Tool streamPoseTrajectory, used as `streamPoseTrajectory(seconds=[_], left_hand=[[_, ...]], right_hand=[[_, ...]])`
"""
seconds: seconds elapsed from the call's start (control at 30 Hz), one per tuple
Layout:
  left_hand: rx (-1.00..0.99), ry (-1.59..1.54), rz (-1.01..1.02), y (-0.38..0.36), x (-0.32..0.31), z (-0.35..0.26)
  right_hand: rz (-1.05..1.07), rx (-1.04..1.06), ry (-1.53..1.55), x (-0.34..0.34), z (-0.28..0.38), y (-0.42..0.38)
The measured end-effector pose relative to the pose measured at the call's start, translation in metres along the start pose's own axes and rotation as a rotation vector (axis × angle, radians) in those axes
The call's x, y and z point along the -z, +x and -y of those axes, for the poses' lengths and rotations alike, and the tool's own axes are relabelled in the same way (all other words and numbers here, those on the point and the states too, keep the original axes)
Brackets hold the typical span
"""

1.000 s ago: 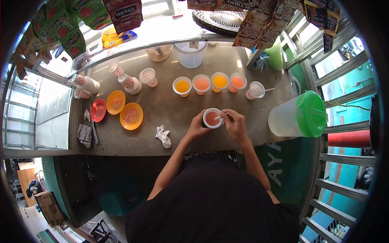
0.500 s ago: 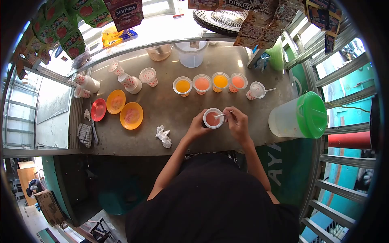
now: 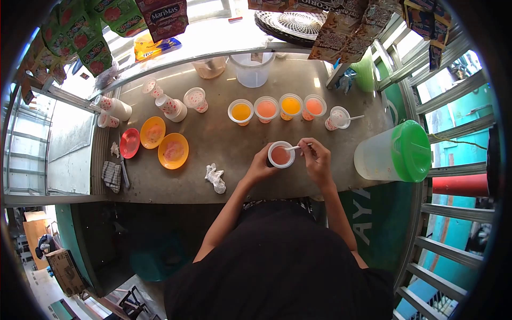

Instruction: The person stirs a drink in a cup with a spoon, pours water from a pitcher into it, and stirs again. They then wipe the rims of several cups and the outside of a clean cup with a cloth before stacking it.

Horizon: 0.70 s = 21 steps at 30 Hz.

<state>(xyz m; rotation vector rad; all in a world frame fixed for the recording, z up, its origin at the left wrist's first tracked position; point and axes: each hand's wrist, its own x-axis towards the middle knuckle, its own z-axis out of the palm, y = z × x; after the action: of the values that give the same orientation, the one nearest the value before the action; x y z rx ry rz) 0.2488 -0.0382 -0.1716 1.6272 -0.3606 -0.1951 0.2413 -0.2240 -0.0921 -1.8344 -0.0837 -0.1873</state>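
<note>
My left hand (image 3: 261, 166) is wrapped round a cup (image 3: 280, 154) of pinkish-red drink near the counter's front edge. A white spoon (image 3: 293, 148) dips into that cup, its handle pinched in my right hand (image 3: 318, 161). Behind them stands a row of several filled cups: an orange one (image 3: 241, 111), a pink one (image 3: 266, 109), another orange one (image 3: 290, 105) and another pink one (image 3: 314, 106). At the row's right, a cup with whitish contents (image 3: 338, 118) has a spoon resting in it.
On the counter (image 3: 213, 138) lie a crumpled tissue (image 3: 215, 178), orange plates (image 3: 173, 151), a red plate (image 3: 129, 143) and stacked cups (image 3: 172, 108). A green-lidded container (image 3: 392, 152) stands at the right, a clear tub (image 3: 252, 70) at the back. Sachets (image 3: 162, 18) hang above.
The spoon has shifted slightly within the cup towards its back rim, and my right hand has moved a little to the right. My left hand keeps its hold on the cup.
</note>
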Motion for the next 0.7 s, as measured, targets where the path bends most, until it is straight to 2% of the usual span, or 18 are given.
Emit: streamPoseTrajectory(seconds=[0.1,0.23,0.3,0.43,0.53,0.6,0.7], left_hand=[[0.011,-0.017,-0.001,0.0002,-0.0007,-0.0014],[0.02,-0.033,0.002,0.0002,-0.0001,-0.0001],[0.03,-0.038,0.016,0.0001,0.0004,-0.0003],[0.042,-0.018,0.021,0.0003,0.0005,-0.0024],[0.007,-0.033,0.005,0.0009,-0.001,0.0003],[0.017,-0.03,0.004,0.0005,-0.0009,0.001],[0.028,-0.02,0.004,0.0002,-0.0004,0.0012]], right_hand=[[0.061,0.076,-0.13,-0.0006,0.0117,-0.0022],[0.097,0.076,-0.106,-0.0071,0.0079,-0.0065],[0.115,0.012,-0.058,-0.0064,0.0113,-0.0048],[0.055,0.025,-0.082,-0.0029,0.0095,-0.0019],[0.043,0.113,-0.121,-0.0034,0.0132,-0.0034],[0.116,0.017,-0.095,-0.0047,0.0111,-0.0071],[0.116,-0.03,-0.058,-0.0035,0.0076,-0.0081]])
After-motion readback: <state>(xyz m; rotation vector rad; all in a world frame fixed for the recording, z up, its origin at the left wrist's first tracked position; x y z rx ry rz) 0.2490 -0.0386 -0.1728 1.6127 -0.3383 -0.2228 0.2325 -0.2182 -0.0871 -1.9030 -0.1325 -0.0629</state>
